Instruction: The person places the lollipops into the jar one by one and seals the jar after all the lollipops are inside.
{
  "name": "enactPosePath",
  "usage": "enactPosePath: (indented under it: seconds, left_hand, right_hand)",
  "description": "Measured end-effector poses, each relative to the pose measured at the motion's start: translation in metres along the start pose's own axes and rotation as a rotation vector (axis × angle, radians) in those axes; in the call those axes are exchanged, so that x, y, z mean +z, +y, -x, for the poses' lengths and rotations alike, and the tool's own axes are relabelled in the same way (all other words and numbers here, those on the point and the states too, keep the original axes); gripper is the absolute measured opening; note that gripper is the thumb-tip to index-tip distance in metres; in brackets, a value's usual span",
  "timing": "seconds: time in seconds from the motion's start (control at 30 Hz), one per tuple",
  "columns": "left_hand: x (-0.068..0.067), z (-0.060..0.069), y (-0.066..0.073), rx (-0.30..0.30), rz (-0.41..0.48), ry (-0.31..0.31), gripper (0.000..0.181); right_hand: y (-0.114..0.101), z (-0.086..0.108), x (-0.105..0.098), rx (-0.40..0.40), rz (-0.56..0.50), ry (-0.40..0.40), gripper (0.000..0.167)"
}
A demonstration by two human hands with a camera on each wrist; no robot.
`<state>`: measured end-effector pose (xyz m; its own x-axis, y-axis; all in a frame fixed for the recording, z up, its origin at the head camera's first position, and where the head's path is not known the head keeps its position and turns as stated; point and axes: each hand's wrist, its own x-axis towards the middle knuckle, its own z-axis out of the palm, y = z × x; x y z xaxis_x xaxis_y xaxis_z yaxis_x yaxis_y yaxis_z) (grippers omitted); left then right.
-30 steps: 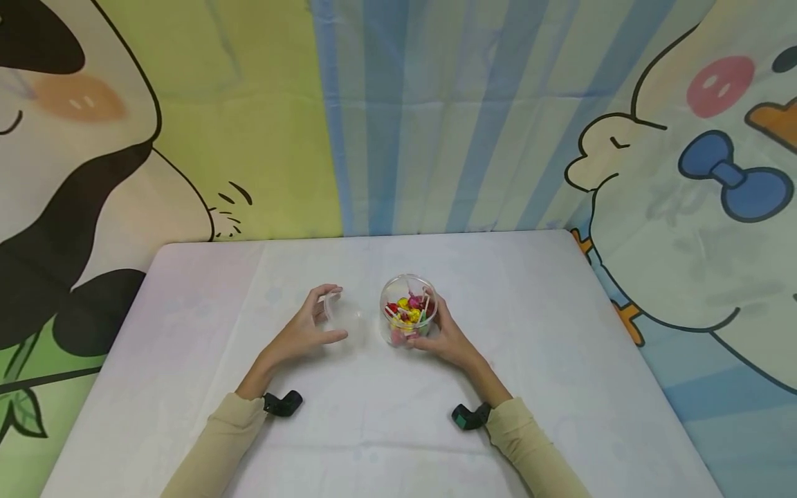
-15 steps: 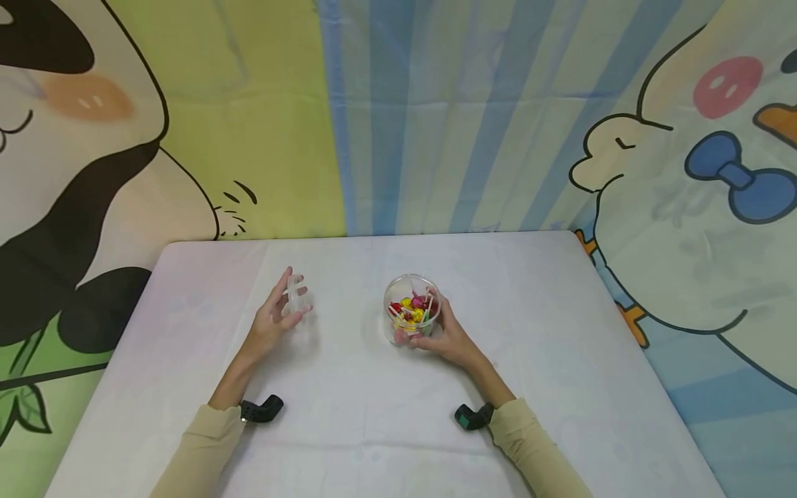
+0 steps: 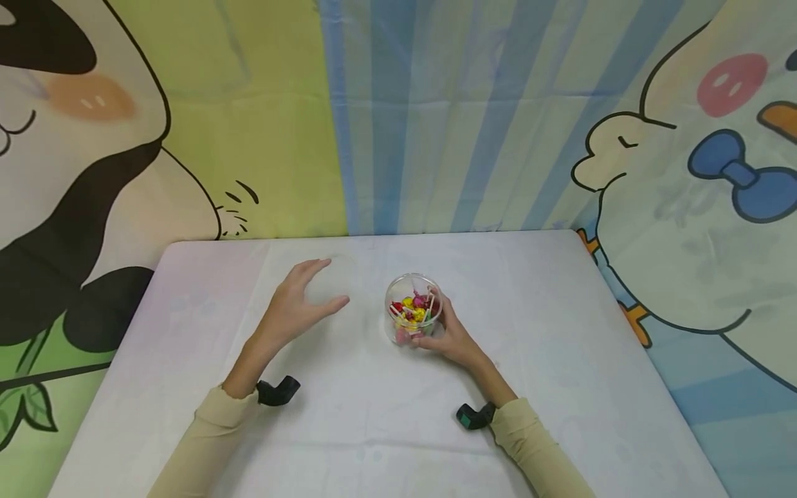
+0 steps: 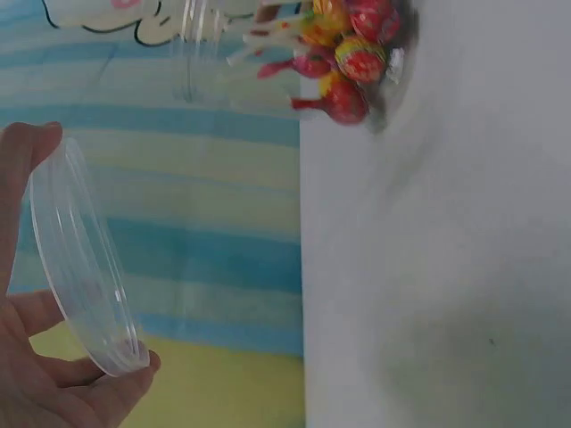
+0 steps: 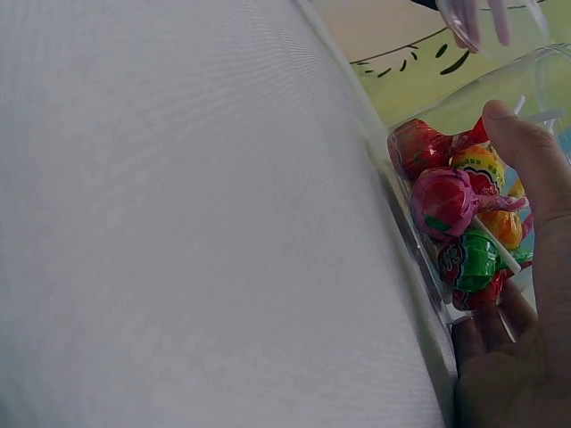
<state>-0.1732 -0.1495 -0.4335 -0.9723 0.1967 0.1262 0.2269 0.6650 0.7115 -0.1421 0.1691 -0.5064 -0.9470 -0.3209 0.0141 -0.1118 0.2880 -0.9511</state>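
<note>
A clear plastic jar stands upright on the white-covered table, holding several wrapped lollipops, red, yellow, pink and green. My right hand grips it from the right side, thumb at the front and fingers behind. To the jar's left, my left hand holds a round clear lid by its edge, between thumb and fingers. The lid looks tilted, is apart from the jar, and barely shows in the head view. In the right wrist view, the lollipops show through the jar's wall.
A white cloth covers the table. Behind it hangs a cartoon-printed curtain with stripes. A black wrist device sits on the left wrist and another black device on the right.
My left hand first drew left with the lid, then came partway back to the right and turned it. My right hand has stayed on the jar, which stands in place.
</note>
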Motion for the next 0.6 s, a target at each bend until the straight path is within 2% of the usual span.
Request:
enactPosePath:
  seconds: [0.13, 0.2, 0.3, 0.4, 0.5, 0.6]
  left_hand:
    - [0.004, 0.000, 0.033, 0.069, -0.054, -0.041, 0.082]
    - [0.010, -0.001, 0.047, 0.126, -0.089, -0.043, 0.081]
    - [0.027, -0.002, 0.066, 0.228, -0.155, -0.038, 0.079]
    - [0.051, -0.002, 0.081, 0.309, -0.233, -0.029, 0.080]
    - [0.071, -0.003, 0.090, 0.320, -0.277, -0.019, 0.081]
    - [0.081, -0.005, 0.093, 0.307, -0.289, -0.014, 0.082]
  right_hand:
    - [0.001, -0.001, 0.002, -0.008, -0.004, -0.009, 0.103]
    - [0.002, -0.001, 0.002, -0.012, -0.002, -0.017, 0.102]
    - [0.002, 0.000, 0.001, -0.013, -0.003, -0.017, 0.103]
    - [0.001, 0.002, -0.002, -0.018, 0.001, -0.007, 0.104]
    - [0.001, 0.002, -0.003, -0.034, 0.012, -0.005, 0.103]
    - [0.000, 0.001, -0.002, -0.032, 0.011, -0.015, 0.101]
